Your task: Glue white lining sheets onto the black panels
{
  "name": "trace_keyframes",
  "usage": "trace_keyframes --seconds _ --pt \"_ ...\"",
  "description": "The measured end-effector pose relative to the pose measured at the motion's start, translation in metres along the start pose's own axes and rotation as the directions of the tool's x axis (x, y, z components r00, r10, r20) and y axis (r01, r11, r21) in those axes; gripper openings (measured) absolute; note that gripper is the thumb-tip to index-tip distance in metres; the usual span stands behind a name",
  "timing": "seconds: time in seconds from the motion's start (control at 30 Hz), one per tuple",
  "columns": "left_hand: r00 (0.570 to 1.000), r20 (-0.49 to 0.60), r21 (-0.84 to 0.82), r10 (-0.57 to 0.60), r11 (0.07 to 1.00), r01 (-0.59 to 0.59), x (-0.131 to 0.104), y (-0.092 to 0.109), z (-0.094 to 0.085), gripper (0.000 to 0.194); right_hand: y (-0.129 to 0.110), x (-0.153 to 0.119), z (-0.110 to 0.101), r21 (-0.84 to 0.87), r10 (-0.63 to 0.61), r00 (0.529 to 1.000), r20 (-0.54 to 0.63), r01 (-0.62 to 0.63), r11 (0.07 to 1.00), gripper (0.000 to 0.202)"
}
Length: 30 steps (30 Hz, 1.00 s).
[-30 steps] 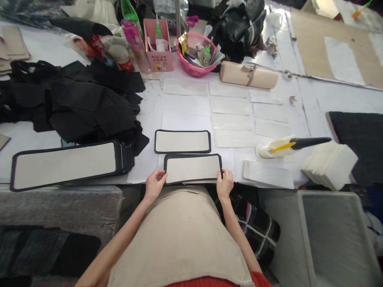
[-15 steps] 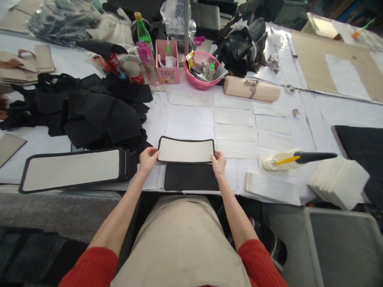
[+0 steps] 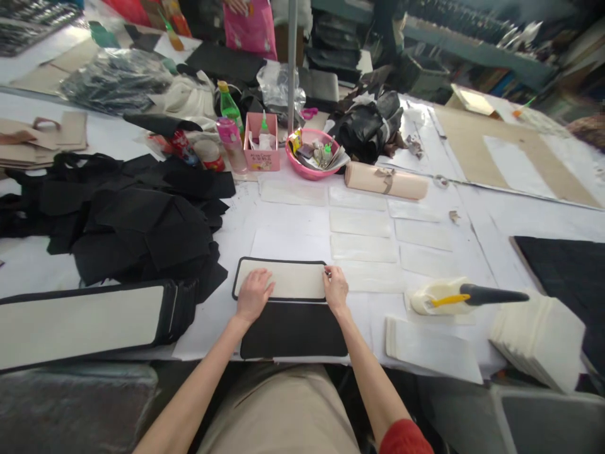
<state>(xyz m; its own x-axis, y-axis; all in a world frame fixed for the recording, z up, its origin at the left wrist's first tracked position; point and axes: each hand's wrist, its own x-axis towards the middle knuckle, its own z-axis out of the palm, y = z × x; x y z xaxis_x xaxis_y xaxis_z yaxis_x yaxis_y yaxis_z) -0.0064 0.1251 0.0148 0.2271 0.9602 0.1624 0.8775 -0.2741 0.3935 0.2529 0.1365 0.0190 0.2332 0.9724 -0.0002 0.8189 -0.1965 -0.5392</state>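
Observation:
A cream panel with a black border [image 3: 297,280] lies flat on the white table, just beyond a plain black panel [image 3: 293,330]. My left hand [image 3: 254,294] rests on the cream panel's left part, fingers laid on its surface. At its right end my right hand [image 3: 336,287] pinches the black border between thumb and fingers. To the left lies a stack of similar bordered panels [image 3: 85,318]. Thin whitish strips [image 3: 363,247] are laid out in rows beyond my right hand.
Black cut pieces [image 3: 142,221] heap up at the left. A pink basin [image 3: 314,171], a pink box [image 3: 261,160] and bottles stand at the back. On the right are a glue tray with a yellow-handled brush [image 3: 451,300] and stacked white pieces [image 3: 539,334]. Another person's hand shows at the top.
The cream panel, held raised by both hands before, now lies flat. My left hand has moved from its left edge onto its surface. The view has tilted upward.

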Motion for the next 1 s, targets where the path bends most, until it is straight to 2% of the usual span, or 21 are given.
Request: trace_keyframes --seconds 0.1,0.17,0.23,0.4,0.53,0.77,1.0 --pt "0.991 0.070 0.071 0.114 0.990 -0.118 0.016 0.015 0.027 0.051 -0.006 0.046 -0.005 -0.038 0.014 0.997 0.072 -0.011 0.999 0.020" --pt "0.983 0.097 0.131 0.158 0.977 -0.170 0.023 0.016 0.043 0.066 -0.010 0.083 -0.008 -0.086 0.053 0.992 0.113 -0.044 0.995 0.022" --pt "0.975 0.124 0.167 0.185 0.965 -0.204 0.025 0.013 0.054 0.072 -0.012 0.123 -0.009 -0.122 0.086 0.988 0.126 -0.071 0.990 0.022" --pt "0.969 0.153 0.190 0.193 0.957 -0.221 0.024 0.008 0.061 0.074 -0.018 0.218 0.000 -0.178 0.143 0.984 0.110 -0.122 0.976 0.023" --pt "0.970 0.151 0.201 0.192 0.955 -0.220 0.025 0.009 0.060 0.075 -0.027 0.276 0.012 -0.213 0.194 0.976 0.094 -0.171 0.962 0.024" --pt "0.966 0.186 0.218 0.177 0.952 -0.216 0.026 0.008 0.061 0.076 -0.043 0.338 0.038 -0.253 0.298 0.953 0.058 -0.275 0.928 0.026" --pt "0.963 0.208 0.197 0.173 0.957 -0.215 0.026 0.009 0.058 0.078 -0.050 0.361 0.049 -0.285 0.325 0.945 0.034 -0.302 0.910 0.028"
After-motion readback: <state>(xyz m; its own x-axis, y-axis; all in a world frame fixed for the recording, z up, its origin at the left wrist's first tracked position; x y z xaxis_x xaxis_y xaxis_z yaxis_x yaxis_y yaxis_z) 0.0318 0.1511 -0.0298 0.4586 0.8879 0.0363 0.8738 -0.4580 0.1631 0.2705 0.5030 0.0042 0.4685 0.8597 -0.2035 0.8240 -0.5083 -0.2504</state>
